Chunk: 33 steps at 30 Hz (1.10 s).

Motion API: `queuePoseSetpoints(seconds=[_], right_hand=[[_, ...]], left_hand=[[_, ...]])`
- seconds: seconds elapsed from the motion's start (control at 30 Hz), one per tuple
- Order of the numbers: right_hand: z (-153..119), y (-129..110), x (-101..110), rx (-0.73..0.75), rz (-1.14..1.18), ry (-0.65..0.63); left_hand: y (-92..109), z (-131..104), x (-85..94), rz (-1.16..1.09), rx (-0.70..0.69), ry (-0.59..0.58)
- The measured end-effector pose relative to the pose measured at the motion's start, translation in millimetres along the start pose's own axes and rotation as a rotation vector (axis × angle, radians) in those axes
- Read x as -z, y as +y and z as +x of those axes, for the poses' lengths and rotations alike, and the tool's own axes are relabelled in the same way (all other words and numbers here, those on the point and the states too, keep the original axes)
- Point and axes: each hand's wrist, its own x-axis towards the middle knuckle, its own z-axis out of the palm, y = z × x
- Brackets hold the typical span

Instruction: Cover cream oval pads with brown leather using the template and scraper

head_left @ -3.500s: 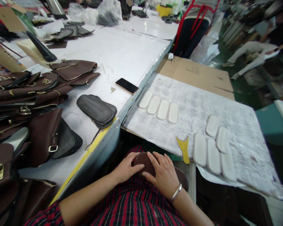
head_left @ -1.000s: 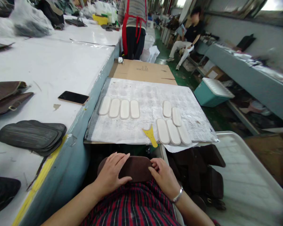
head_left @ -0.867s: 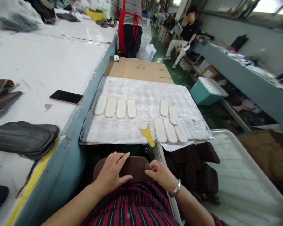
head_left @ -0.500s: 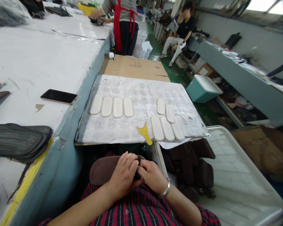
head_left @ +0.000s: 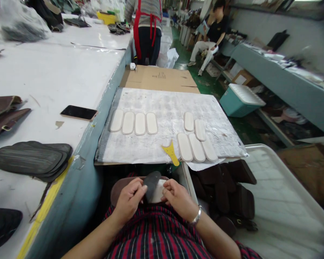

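Observation:
In front of my lap, my left hand (head_left: 129, 199) pinches a dark grey rounded flap (head_left: 152, 184), which stands tilted up. Beside it a whitish surface (head_left: 158, 193) shows, and my right hand (head_left: 176, 198) grips its right edge with bent fingers. I cannot tell whether flap and whitish surface are one piece. Behind my left hand lies a brown rounded leather piece (head_left: 118, 190), partly hidden. Just beyond my hands, a paper-covered board (head_left: 167, 104) carries several white oblong pads (head_left: 140, 124) and a yellow forked piece (head_left: 171, 153).
At left, a table (head_left: 54, 79) holds a phone (head_left: 79, 112), stacked dark oblong pieces (head_left: 32, 160) and brown leather parts (head_left: 5, 115). A white tub (head_left: 275, 201) with brown pieces (head_left: 221, 190) stands at right. Further off are a person in a red apron and a seated person.
My hands have moved apart; the dark flap and whitish surface now show between them. The view has shifted slightly left. The aproned person's hands no longer show on the dark items.

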Motion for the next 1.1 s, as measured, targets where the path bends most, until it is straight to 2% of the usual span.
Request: queuePoseSetpoints(seconds=[0.07, 0.1, 0.13, 0.2, 0.27, 0.37, 0.43, 0.5, 0.6, 0.73, 0.97, 1.03, 1.1], right_hand=[[0, -5, 1, 0.115, -0.189, 0.058], [1, -7, 2, 0.152, -0.269, 0.077], [2, -9, 1, 0.163, -0.332, 0.084], [4, -12, -2, 0.133, -0.422, 0.078], [7, -14, -5, 0.1, -0.483, 0.075], [8, -15, -8, 0.085, -0.524, 0.098], [7, -14, -7, 0.082, -0.502, 0.106], [7, -11, -6, 0.064, -0.399, 0.061], [7, -6, -6, 0.013, -0.194, -0.036], [9, -1, -8, -0.026, -0.145, -0.013], [11, 2, -6, 0.005, -0.221, 0.033], [12, 3, -5, 0.0, -0.23, 0.033], [13, 4, -4, -0.026, -0.172, 0.018]], left_hand=[[-1, -4, 19.1, -0.102, 0.033, 0.144], [0, -5, 28.2, -0.086, 0.022, 0.169], [2, -7, 35.3, -0.017, -0.011, 0.14], [9, -11, 38.9, 0.237, -0.117, -0.052], [15, -11, 26.2, 0.521, -0.218, -0.231], [17, -4, -7.5, 0.831, -0.261, -0.315], [13, 3, -23.4, 0.899, -0.253, -0.367], [9, 8, -27.3, 0.87, -0.25, -0.382], [3, 8, -17.8, 0.711, -0.25, -0.283], [-4, -4, -2.9, 0.348, -0.165, -0.117], [-30, -22, 18.2, -0.282, 0.197, 0.472], [-35, -28, 26.2, -0.329, 0.231, 0.586], [-33, -35, 34.0, -0.221, 0.165, 0.572]])
